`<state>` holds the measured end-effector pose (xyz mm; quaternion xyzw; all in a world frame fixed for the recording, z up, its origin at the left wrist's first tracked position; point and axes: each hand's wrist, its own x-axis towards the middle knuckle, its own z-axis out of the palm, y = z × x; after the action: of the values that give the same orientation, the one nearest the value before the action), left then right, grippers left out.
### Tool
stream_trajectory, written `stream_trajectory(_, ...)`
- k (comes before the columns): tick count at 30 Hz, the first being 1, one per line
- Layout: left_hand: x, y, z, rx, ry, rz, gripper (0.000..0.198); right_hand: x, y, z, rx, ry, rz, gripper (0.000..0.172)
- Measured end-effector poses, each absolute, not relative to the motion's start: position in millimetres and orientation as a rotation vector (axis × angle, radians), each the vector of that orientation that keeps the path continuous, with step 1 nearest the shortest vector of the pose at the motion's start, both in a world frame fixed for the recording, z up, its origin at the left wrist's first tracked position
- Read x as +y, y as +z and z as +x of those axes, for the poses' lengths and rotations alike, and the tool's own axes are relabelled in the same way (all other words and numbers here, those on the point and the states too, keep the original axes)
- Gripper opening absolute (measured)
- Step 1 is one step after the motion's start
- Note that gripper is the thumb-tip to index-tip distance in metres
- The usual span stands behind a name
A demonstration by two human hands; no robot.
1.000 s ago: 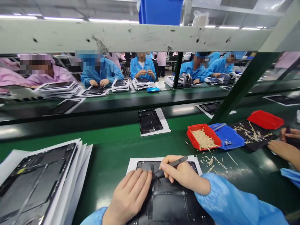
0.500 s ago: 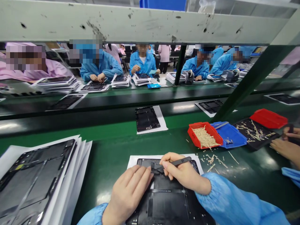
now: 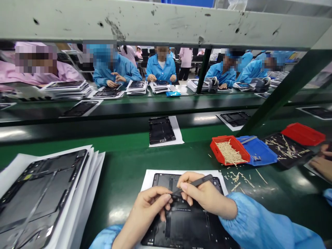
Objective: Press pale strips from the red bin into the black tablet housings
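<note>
A black tablet housing (image 3: 190, 226) lies on white paper (image 3: 147, 177) in front of me. My right hand (image 3: 204, 193) is closed around black tweezers (image 3: 201, 181), whose tips slant down to the left over the upper part of the housing. At those tips, my left hand (image 3: 147, 209) pinches with thumb and index finger; whatever is between them is too small to make out. Both hands are above the housing, and they hide part of its upper middle.
Left of me stands a stack of housings (image 3: 38, 193) interleaved with paper. A red bin (image 3: 230, 152) of thin beige strips and a blue bin (image 3: 259, 152) sit ahead right, with scattered strips nearby. A co-worker's hand (image 3: 323, 162) is at the right edge. Another housing (image 3: 160, 130) lies ahead.
My left hand has gone from lying flat on the housing to a raised pinch at the tweezers' tips. The tweezers stay in my right hand, nearly in the same spot.
</note>
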<state>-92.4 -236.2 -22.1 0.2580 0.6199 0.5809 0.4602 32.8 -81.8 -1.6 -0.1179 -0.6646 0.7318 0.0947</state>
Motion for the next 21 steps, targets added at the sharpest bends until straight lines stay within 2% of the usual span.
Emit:
stream_trajectory(4,-240.6,-21.4,-95.3,1.548,1.385,0.675,0.035,-79.6,0.6,28.8,-2.134,2.038,-0.292,0.019)
stream_trajectory(7,-246.1,-21.9,-106.3,1.752,1.35,0.833,0.044,-67.2,0.8,20.2,-2.287,1.822,-0.295,0.014)
stream_trajectory(11,-250.0,-28.0,-121.0,2.241,1.039,1.477,0.025,-47.8,-3.0,4.7,-2.441,1.526,-0.313,0.012)
stream_trajectory(16,-238.2,-36.6,-121.3,2.537,0.539,1.979,0.025,-43.4,-13.5,-9.3,-2.538,1.341,-0.115,0.012)
stream_trajectory(21,-231.7,-38.2,-118.9,2.618,0.436,2.114,0.022,-45.6,-21.9,-12.2,-2.565,1.33,-0.031,0.015)
